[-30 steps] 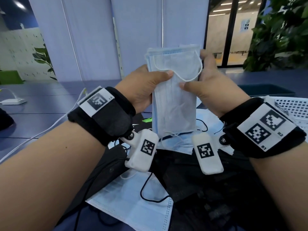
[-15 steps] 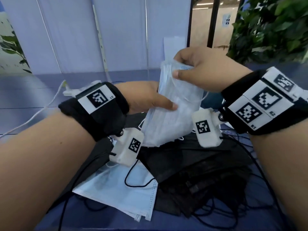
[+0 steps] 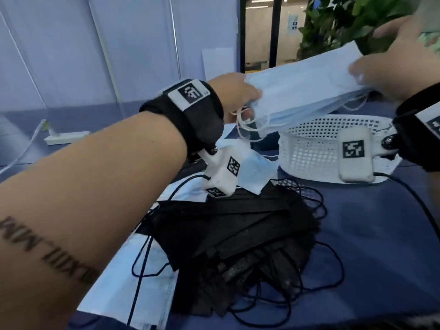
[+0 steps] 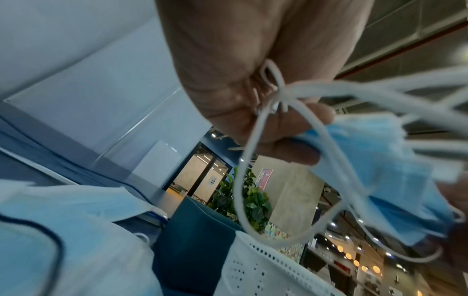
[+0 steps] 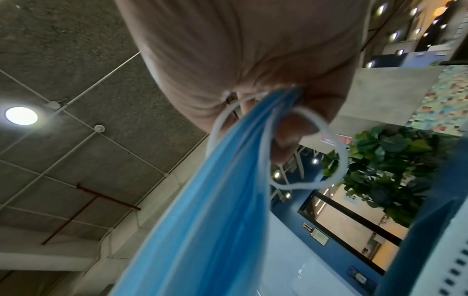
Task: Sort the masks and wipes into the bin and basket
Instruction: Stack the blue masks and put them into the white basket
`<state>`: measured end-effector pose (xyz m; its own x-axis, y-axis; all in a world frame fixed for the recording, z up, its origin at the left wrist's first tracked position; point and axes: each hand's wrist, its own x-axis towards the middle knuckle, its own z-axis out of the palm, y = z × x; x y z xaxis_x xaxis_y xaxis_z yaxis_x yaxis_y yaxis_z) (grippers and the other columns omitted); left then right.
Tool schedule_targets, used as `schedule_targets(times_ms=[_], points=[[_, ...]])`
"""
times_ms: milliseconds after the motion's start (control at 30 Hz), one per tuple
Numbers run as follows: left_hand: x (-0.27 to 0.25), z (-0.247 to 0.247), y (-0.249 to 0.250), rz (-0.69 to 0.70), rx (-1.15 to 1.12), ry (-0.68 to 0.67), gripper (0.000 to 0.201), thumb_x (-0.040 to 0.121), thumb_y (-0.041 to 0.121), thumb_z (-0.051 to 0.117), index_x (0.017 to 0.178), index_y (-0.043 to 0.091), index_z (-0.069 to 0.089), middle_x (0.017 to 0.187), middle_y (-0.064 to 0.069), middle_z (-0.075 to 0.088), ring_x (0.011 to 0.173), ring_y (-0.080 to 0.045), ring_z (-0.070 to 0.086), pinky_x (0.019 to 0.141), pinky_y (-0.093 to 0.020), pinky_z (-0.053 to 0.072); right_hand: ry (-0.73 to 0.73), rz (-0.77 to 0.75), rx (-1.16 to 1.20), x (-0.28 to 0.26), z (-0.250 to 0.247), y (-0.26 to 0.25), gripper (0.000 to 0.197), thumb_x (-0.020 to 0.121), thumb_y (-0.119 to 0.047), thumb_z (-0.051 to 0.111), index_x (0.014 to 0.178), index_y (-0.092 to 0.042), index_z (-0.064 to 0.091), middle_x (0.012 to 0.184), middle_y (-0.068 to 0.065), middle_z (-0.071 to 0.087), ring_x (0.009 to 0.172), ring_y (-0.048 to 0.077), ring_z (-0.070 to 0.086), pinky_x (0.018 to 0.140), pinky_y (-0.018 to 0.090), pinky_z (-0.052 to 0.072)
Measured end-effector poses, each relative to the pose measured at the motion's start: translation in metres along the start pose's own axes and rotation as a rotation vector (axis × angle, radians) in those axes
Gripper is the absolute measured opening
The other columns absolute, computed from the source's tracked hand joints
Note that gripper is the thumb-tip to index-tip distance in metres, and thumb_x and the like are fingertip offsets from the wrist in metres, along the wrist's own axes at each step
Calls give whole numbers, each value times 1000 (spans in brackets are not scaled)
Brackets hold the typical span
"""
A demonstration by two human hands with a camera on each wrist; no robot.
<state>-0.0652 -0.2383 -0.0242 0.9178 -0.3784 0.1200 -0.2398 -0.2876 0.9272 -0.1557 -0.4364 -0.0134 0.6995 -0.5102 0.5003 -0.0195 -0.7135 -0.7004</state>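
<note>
Both hands hold a stack of light blue masks [image 3: 307, 89] flat in the air above the white perforated basket [image 3: 312, 148]. My left hand [image 3: 242, 96] pinches its left end, with white ear loops [image 4: 255, 160] hanging below the fingers. My right hand [image 3: 390, 72] grips the right end, where the blue stack [image 5: 210, 210] runs out from between thumb and fingers. A pile of black masks [image 3: 238, 236] with tangled loops lies on the blue table. More light blue masks [image 3: 126, 282] lie under and left of it.
A dark blue bin [image 4: 195, 230] stands behind the basket. A white power strip [image 3: 66, 136] with its cable lies at the far left of the table. A leafy plant [image 3: 345, 22] stands behind at the right. Bare blue tabletop [image 3: 381, 234] lies right of the black pile.
The blue stack has swung from upright in front of me to flat and moved right, over the white basket. Both hands keep hold of its ends; the view has turned right.
</note>
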Motion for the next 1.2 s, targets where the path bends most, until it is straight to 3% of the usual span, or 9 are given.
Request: schedule_targets(times_ms=[133, 267, 433, 500, 600, 767, 1000, 1067, 1200], points=[[27, 37, 8, -3, 77, -26, 48, 94, 15, 57, 138, 4, 41, 71, -1, 50, 45, -7, 51, 61, -23, 44, -109, 89, -165, 20, -17, 41, 24, 82, -18, 63, 102, -27, 54, 97, 8, 63, 87, 35, 63, 82, 47, 54], [48, 64, 8, -29, 241, -75, 42, 93, 20, 58, 126, -6, 50, 70, 0, 50, 49, -5, 53, 48, -13, 47, -180, 194, -102, 29, -16, 74, 20, 88, -7, 55, 74, -19, 63, 85, 4, 62, 89, 29, 62, 91, 41, 51], [56, 87, -2, -77, 320, -104, 28, 88, 2, 62, 115, 1, 57, 73, -12, 42, 81, -19, 60, 70, -22, 52, -170, 187, -310, 32, -5, 100, 28, 94, -10, 44, 101, 7, 65, 108, 24, 64, 82, 30, 55, 75, 36, 45], [59, 90, -5, -63, 320, -131, 48, 84, -6, 64, 128, 11, 53, 93, -5, 51, 82, -18, 59, 67, -21, 54, -212, 174, -368, 34, 0, 106, 32, 95, -9, 42, 108, 12, 62, 114, 29, 61, 93, 36, 58, 80, 38, 45], [60, 94, -4, 2, 490, -199, 44, 84, -2, 66, 124, 14, 58, 105, -5, 55, 66, -9, 54, 51, -11, 50, -283, 174, -453, 38, 7, 112, 31, 93, -7, 41, 109, 7, 64, 115, 25, 62, 105, 38, 57, 92, 41, 46], [47, 94, 4, 70, 739, -255, 24, 85, 7, 65, 104, 20, 66, 74, 6, 61, 58, 0, 57, 42, -4, 43, -389, 160, -625, 40, 8, 109, 35, 91, -3, 38, 113, 6, 64, 120, 25, 61, 107, 39, 57, 91, 41, 47], [37, 98, 5, 132, 1097, -323, 12, 92, 23, 51, 94, 20, 63, 89, 0, 59, 73, -16, 50, 59, -20, 38, -392, 121, -620, 33, 9, 109, 26, 90, -9, 45, 97, 5, 66, 107, 24, 64, 91, 36, 59, 79, 37, 48], [34, 96, 4, 133, 1114, -341, 28, 94, 29, 48, 103, 10, 66, 99, -5, 60, 84, -20, 51, 71, -25, 40, -370, 82, -586, 27, 6, 107, 28, 92, -14, 46, 112, -6, 64, 121, 17, 58, 100, 31, 56, 81, 34, 44], [22, 83, 6, 161, 950, -331, 27, 93, 42, 51, 106, 25, 67, 101, 10, 65, 91, -7, 57, 78, -22, 36, -371, -14, -445, 6, -3, 90, 31, 93, -31, 49, 122, -26, 59, 135, 5, 51, 103, 18, 50, 81, 26, 34]])
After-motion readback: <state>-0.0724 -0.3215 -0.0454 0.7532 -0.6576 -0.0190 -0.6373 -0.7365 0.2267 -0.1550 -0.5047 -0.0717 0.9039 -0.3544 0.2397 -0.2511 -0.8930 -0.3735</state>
